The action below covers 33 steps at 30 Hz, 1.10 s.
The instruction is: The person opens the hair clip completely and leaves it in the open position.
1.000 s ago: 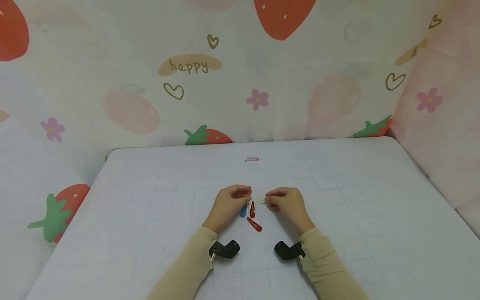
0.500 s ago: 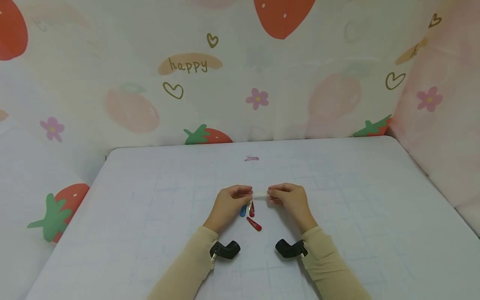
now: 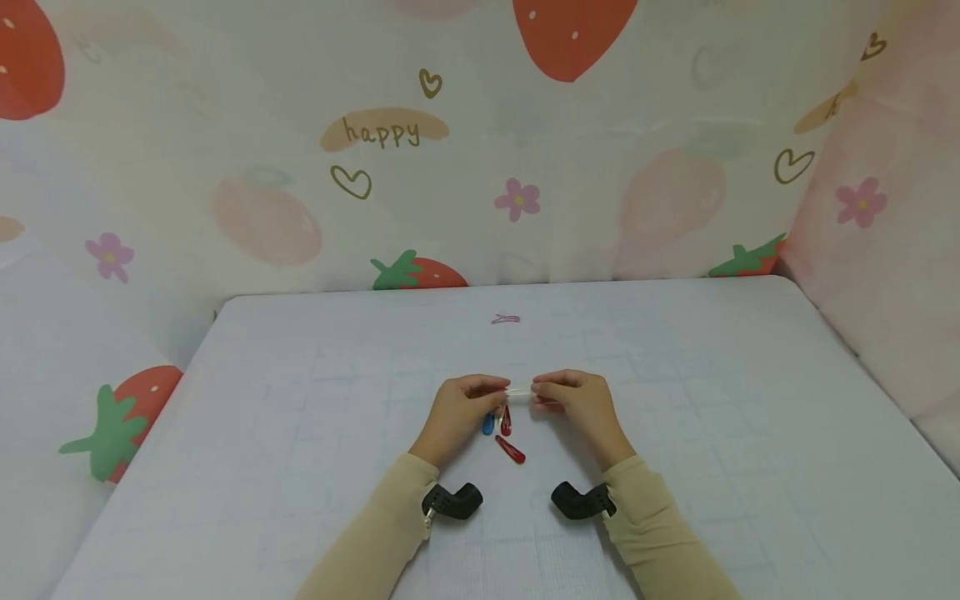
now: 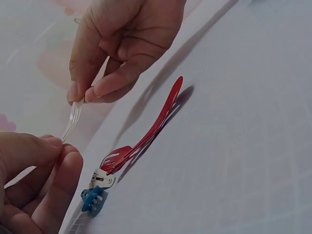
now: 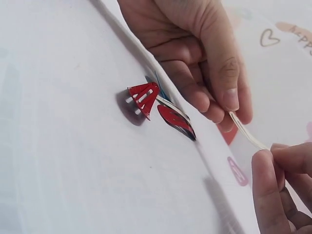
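A slim white snap hair clip (image 3: 519,392) is stretched between my two hands, raised over the table. My left hand (image 3: 467,408) pinches one end with thumb and fingertips, and my right hand (image 3: 579,404) pinches the other. Just below the left fingers sit a blue hair clip (image 3: 488,423), a red hair clip (image 3: 506,421) and a second white hair clip (image 4: 101,179), bunched together. Nearer the wrists, another red hair clip (image 3: 510,450) lies slantwise. In the right wrist view, fingertips cover both ends of the held clip (image 5: 247,132).
Farther back on the white table (image 3: 337,483) lies a pink hair clip (image 3: 506,318). A cloth wall (image 3: 585,183) printed with strawberries, hearts and flowers rises behind the table edge. Black wrist mounts (image 3: 453,502) stick out inward from both sleeves.
My right hand has moved slightly away from me, lifting the white hair clip beyond the bunch. The clip now spans level between both hands' fingertips; the other clips stay put.
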Each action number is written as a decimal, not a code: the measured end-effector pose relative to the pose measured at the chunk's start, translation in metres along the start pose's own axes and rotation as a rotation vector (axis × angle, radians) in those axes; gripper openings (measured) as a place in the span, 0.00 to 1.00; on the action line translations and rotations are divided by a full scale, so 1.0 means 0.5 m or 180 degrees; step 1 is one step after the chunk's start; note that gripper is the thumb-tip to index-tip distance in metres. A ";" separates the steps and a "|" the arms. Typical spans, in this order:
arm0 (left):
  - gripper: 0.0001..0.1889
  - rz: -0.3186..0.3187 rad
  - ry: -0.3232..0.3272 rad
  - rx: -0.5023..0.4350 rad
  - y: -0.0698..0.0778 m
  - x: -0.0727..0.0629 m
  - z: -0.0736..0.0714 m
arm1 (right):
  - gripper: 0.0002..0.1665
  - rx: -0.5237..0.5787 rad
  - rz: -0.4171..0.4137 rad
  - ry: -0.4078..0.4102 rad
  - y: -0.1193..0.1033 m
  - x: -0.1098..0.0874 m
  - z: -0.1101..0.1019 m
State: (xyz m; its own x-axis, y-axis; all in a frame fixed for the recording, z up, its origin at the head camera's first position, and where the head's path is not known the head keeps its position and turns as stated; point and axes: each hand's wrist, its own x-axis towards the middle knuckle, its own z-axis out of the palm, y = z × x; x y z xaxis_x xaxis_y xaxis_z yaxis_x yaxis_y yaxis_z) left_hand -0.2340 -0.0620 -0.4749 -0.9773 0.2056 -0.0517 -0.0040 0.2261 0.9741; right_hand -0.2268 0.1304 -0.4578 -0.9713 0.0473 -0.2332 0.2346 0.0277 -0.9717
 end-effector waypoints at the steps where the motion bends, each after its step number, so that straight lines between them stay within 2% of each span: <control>1: 0.11 0.0006 0.0010 0.0020 0.000 0.000 0.000 | 0.14 0.0010 -0.0012 -0.0029 0.000 0.000 0.000; 9: 0.10 0.0035 0.0109 -0.0092 -0.004 0.001 -0.002 | 0.14 0.0022 -0.0219 -0.0230 0.002 -0.001 0.002; 17: 0.12 0.0034 0.0062 -0.0355 0.001 0.002 -0.002 | 0.17 0.0019 -0.0267 -0.0337 0.012 0.005 0.001; 25: 0.11 0.0066 0.0081 -0.0383 0.003 0.004 -0.001 | 0.19 -0.0312 -0.0446 -0.0449 0.015 0.003 0.004; 33: 0.11 0.0125 0.0120 -0.0341 0.001 0.005 -0.001 | 0.17 -0.0189 -0.0458 -0.0403 0.015 0.001 0.010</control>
State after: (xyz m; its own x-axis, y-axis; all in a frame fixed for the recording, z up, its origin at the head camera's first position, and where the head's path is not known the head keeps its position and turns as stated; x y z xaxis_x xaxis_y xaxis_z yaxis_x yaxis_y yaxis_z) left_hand -0.2365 -0.0619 -0.4745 -0.9844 0.1759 -0.0066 0.0139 0.1150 0.9933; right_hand -0.2260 0.1259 -0.4653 -0.9913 -0.0871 -0.0987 0.0914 0.0841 -0.9923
